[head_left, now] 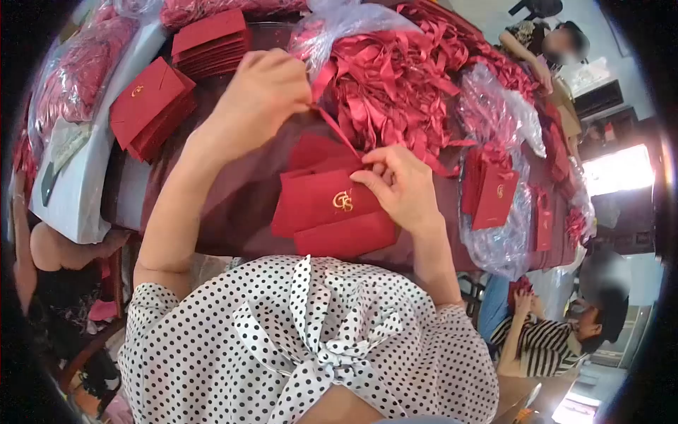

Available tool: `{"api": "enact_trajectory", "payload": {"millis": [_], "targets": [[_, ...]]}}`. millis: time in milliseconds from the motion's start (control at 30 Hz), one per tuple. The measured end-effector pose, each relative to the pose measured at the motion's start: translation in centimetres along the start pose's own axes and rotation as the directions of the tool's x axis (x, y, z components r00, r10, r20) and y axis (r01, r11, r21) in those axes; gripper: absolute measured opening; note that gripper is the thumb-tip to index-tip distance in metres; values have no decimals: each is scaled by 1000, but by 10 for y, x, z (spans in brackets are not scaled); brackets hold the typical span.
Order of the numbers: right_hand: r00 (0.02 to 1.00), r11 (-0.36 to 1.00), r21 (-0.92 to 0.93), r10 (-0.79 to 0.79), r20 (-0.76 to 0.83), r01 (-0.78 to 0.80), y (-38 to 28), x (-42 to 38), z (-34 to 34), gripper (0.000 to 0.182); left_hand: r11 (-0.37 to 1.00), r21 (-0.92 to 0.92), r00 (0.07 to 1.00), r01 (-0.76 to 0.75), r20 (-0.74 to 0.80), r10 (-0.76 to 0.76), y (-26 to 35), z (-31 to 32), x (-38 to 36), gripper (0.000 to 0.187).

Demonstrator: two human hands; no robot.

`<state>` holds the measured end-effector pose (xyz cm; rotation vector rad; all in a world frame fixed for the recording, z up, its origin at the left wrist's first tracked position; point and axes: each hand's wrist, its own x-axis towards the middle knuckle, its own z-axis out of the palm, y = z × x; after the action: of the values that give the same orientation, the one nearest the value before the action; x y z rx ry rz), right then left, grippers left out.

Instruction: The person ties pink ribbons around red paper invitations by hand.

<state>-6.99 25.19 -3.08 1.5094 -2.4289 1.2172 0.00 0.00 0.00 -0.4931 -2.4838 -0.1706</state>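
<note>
My left hand [272,92] is raised above the table, its fingers closed on one end of a red ribbon [335,128]. The ribbon runs taut down to the right, towards my right hand [406,187]. There my thumb and forefinger pinch the upper edge of a small red paper bag [311,198] with a gold monogram, where the ribbon meets it. The exact point where ribbon and bag join is hidden by my fingers. More red paper pieces lie under and in front of this bag, close to my body.
A big heap of loose red ribbons [395,92] lies beyond my hands. Stacks of red bags [148,106] stand at the left. At the right, several red bags [494,194] rest on clear plastic [498,247]. Other people sit at the right and left.
</note>
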Motion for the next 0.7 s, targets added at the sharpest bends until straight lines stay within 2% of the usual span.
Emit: {"api": "enact_trajectory", "payload": {"millis": [33, 67, 100, 167, 200, 267, 300, 367, 400, 467, 533, 567, 633, 667, 700], "targets": [[1000, 999, 47, 17, 0, -17, -6, 3, 1, 27, 999, -11, 994, 41, -99, -42, -3, -6, 0, 10], [998, 996, 58, 60, 31, -62, -13, 5, 2, 29, 990, 42, 985, 134, -120, -128, -5, -4, -4, 8], [997, 997, 47, 66, 39, -67, 4, 1, 3, 29, 990, 29, 983, 138, -126, -134, -1, 21, -8, 8], [998, 1000, -15, 4, 61, -3, 5, 1, 6, 32, 918, -153, 916, 365, -116, -384, 10, 21, -12, 6], [999, 1000, -3, 14, 52, -14, 6, 1, 8, 32, 718, -565, 861, 407, -26, -509, 21, 17, -12, 8], [995, 999, 12, 33, 91, -34, 8, -1, 5, 36, 434, -758, 833, 487, 253, -493, 41, 8, -19, 14], [995, 999, 12, 44, 94, -45, 9, -1, 5, 36, 714, -592, 927, 374, 217, -306, 39, 8, -26, 21], [992, 999, 16, 33, 121, -35, 8, -2, 4, 42, 728, -538, 901, 424, 335, -277, 49, 10, -37, 24], [991, 999, 18, 40, 126, -42, 6, -3, 3, 42, 720, -548, 902, 425, 325, -286, 48, 19, -44, 26], [977, 987, 42, 147, 158, -155, 3, -7, -4, 48, 669, -582, 886, 462, 335, -321, 49, 32, -51, 26], [990, 995, -9, 103, 93, -102, 10, -17, -15, 52, 618, -608, 867, 499, 345, -360, 48, 34, -53, 27], [988, 991, -42, 132, 75, -130, 12, -23, -22, 47, 600, -638, 874, 483, 319, -366, 48, 35, -52, 26], [924, 937, -43, 349, 157, -347, 18, -36, -37, 42, 573, -668, 876, 475, 296, -380, 47, 37, -56, 25], [894, 904, -36, 427, 139, -426, 23, -46, -40, 36, 549, -690, 874, 472, 285, -394, 46, 39, -58, 26], [890, 901, -43, 434, 139, -432, 31, -51, -38, 36, 523, -714, 873, 465, 273, -404, 46, 43, -58, 28]]}}
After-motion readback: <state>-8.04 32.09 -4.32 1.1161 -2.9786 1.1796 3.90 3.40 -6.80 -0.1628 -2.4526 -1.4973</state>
